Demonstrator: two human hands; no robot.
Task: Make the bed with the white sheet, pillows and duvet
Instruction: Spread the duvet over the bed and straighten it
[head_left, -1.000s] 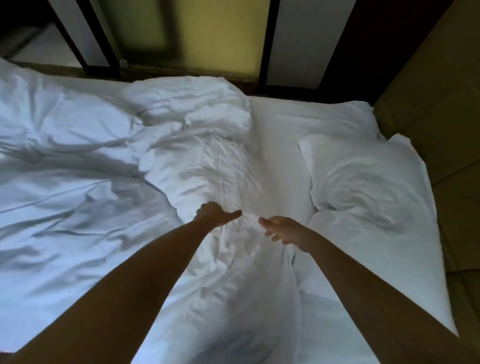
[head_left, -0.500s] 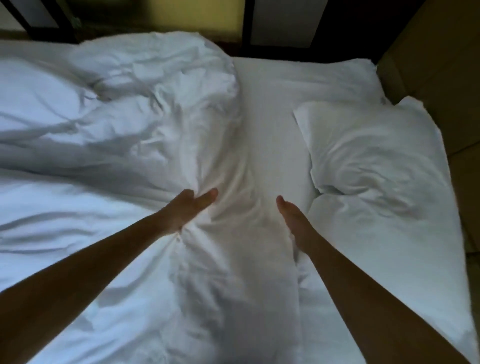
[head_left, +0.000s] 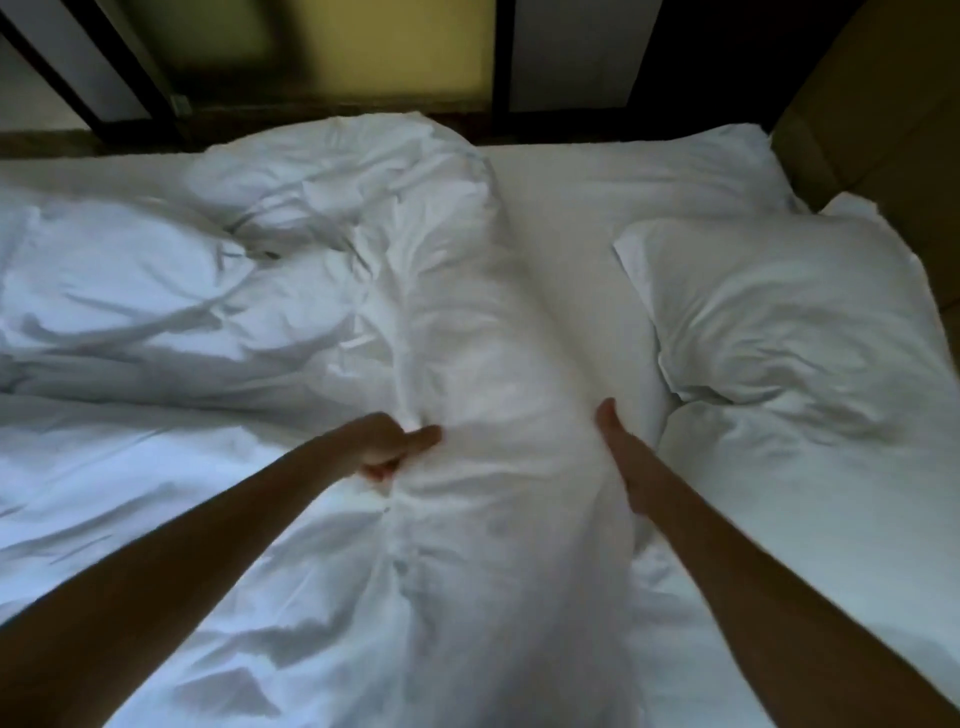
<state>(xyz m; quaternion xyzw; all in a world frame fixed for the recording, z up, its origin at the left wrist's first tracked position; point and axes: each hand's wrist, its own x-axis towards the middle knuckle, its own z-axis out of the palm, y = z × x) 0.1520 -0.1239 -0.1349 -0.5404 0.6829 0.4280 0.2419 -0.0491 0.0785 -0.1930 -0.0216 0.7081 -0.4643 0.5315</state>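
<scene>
A crumpled white duvet (head_left: 260, 312) covers the left and middle of the bed. Its bunched right edge runs toward me between my arms. My left hand (head_left: 389, 449) grips a fold of the duvet, thumb pointing right. My right hand (head_left: 621, 457) holds the duvet's right edge, thumb on top, fingers hidden under the fabric. A strip of flat white sheet (head_left: 561, 223) shows between the duvet and a white pillow (head_left: 779, 322) on the right. A second white pillow (head_left: 810, 519) lies nearer me, touching the first.
A dark window frame (head_left: 501, 57) and yellowish wall run behind the bed's far edge. A brown padded headboard (head_left: 883, 104) stands along the right side, beside the pillows. The room is dim.
Both hands spread apart and came down on the duvet's bunched edge. My left hand's fingers closed on a fold. My right hand's fingers went under the edge. The view tilted up slightly.
</scene>
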